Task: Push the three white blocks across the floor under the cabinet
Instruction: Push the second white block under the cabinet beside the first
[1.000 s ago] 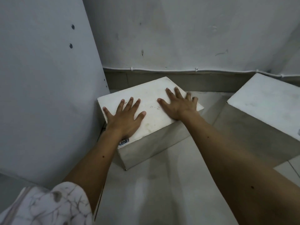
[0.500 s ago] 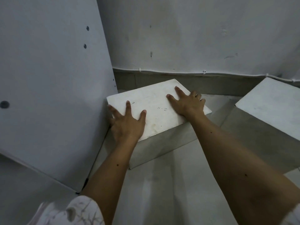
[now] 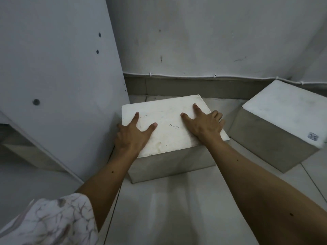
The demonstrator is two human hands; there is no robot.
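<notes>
1. Both hands lie on the top of the near block [image 3: 169, 128]. My left hand [image 3: 131, 134] covers the near left corner: the palm is flat, the thumb and one finger are spread on the top, and the other fingers hang over the left edge, so I cannot tell if they hold the side. My right hand [image 3: 203, 124] is open and flat at the right edge, with two fingers stretched on the top and the others bent at the rim. Neither hand closes around anything.

2. This block stands on the floor [image 3: 177, 209], its left side just beside the cabinet panel [image 3: 58, 85], and its far end near the wall [image 3: 212, 41]. A mark "11-2" is written between my hands. A second block [image 3: 283, 110] stands to the right, apart from the first and turned at an angle. I see no third block in the head view.

3. I judge the step is to slide the near block to the left, under the cabinet. For this I would keep the palms low and press sideways more than down, because pressure from above only adds friction. The right hand should move to the right face and push there.

4. The left fingers are between block and panel; I would take them out first, so they are not pinched.
</notes>
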